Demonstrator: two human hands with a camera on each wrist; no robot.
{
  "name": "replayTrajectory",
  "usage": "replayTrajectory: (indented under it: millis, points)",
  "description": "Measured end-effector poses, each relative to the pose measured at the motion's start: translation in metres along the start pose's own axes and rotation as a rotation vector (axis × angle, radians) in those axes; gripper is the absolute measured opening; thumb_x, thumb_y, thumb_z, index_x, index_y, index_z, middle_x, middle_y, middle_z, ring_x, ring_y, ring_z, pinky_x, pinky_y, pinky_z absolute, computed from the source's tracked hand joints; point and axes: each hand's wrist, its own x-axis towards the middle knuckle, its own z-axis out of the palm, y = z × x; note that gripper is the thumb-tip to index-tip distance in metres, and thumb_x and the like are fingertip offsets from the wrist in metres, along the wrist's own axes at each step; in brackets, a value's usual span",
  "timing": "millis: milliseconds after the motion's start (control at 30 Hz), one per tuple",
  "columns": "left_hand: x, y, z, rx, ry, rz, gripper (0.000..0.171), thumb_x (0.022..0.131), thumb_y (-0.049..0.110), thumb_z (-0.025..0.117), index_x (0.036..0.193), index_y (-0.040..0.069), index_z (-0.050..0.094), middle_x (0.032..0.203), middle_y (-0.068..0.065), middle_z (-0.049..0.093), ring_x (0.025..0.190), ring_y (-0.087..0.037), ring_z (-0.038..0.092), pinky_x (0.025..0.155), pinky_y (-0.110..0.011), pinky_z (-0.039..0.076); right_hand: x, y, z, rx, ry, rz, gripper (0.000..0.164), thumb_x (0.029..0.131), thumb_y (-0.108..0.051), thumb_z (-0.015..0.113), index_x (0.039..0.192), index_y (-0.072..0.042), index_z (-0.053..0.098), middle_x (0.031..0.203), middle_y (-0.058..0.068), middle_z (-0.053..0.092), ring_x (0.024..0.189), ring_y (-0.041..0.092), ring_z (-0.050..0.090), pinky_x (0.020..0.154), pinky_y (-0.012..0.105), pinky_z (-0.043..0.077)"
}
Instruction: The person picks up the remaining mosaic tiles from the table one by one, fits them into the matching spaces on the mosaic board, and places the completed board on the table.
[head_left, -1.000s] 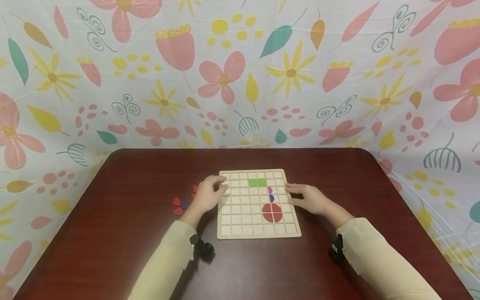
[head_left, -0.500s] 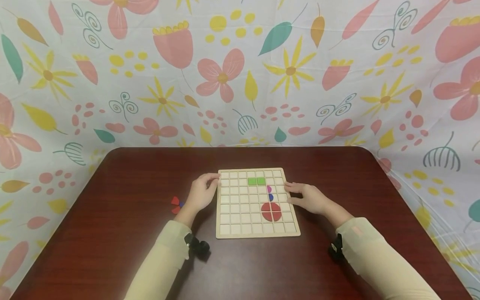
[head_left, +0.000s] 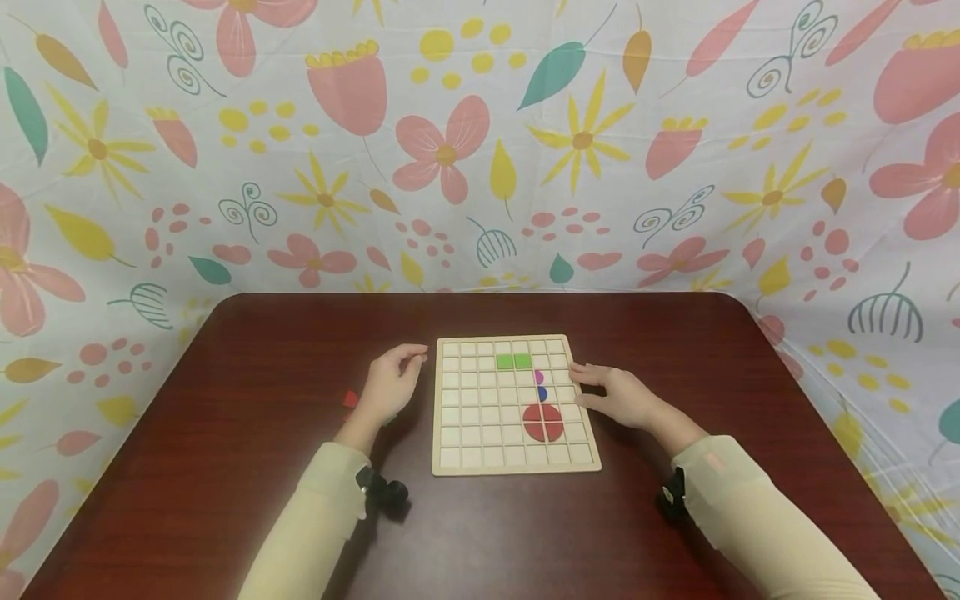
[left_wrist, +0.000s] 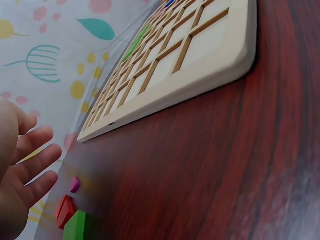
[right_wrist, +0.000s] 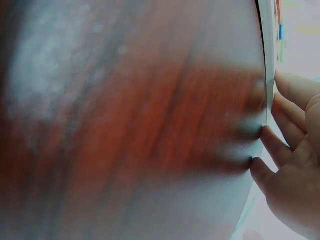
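A pale wooden grid board (head_left: 480, 416) lies on the dark red table. It carries two green squares (head_left: 506, 361), a magenta half-round piece (head_left: 539, 377), a blue half-round piece (head_left: 542, 393) and red quarter pieces (head_left: 533, 412) arranged as a circle. My left hand (head_left: 392, 385) is just off the board's left edge, fingers loosely bent around nothing. Against the right edge rest the fingertips of my right hand (head_left: 621, 397). Beyond the left hand, its wrist view shows loose pieces: a green block (left_wrist: 75, 227), a red piece (left_wrist: 64, 211) and a magenta piece (left_wrist: 74, 184).
A red piece (head_left: 350, 399) peeks out left of the left wrist, which hides other loose pieces in the head view. Behind the table (head_left: 480, 533) hangs a flower-patterned cloth (head_left: 465, 242).
My left hand has moved left, from over the board's left edge to beside it, covering more of the loose pieces. My right hand stays at the right edge.
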Motion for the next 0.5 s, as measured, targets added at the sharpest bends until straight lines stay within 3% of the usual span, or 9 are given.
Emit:
replayTrajectory:
  millis: [167, 367, 500]
  points:
    - [-0.003, -0.002, -0.007, 0.012, 0.004, 0.013, 0.025, 0.095, 0.011, 0.053, 0.115, 0.0, 0.064, 0.105, -0.015, 0.07, 0.099, -0.029, 0.066, 0.087, -0.043, 0.052, -0.001, 0.0, 0.0, 0.004, -0.002, 0.002, 0.052, 0.089, -0.02, 0.065, 0.135, -0.003, 0.05, 0.144, 0.012, 0.045, 0.137, 0.037, 0.034, 0.106, 0.056, 0.033]
    - [-0.008, -0.006, -0.014, 0.018, 0.007, -0.011, 0.025, 0.094, 0.011, 0.054, 0.115, 0.0, 0.064, 0.103, -0.015, 0.07, 0.087, -0.026, 0.069, 0.078, -0.039, 0.055, -0.001, 0.0, 0.0, 0.004, -0.001, 0.006, 0.051, 0.089, -0.02, 0.065, 0.135, -0.003, 0.05, 0.144, 0.012, 0.045, 0.137, 0.037, 0.034, 0.106, 0.056, 0.033]
    - [-0.011, -0.008, -0.019, 0.026, 0.006, -0.01, 0.026, 0.093, 0.012, 0.055, 0.115, 0.0, 0.064, 0.106, -0.016, 0.069, 0.092, -0.028, 0.069, 0.083, -0.041, 0.054, 0.0, -0.001, -0.001, 0.006, -0.003, 0.001, 0.049, 0.09, -0.019, 0.064, 0.134, -0.002, 0.051, 0.144, 0.012, 0.045, 0.137, 0.037, 0.034, 0.107, 0.056, 0.032]
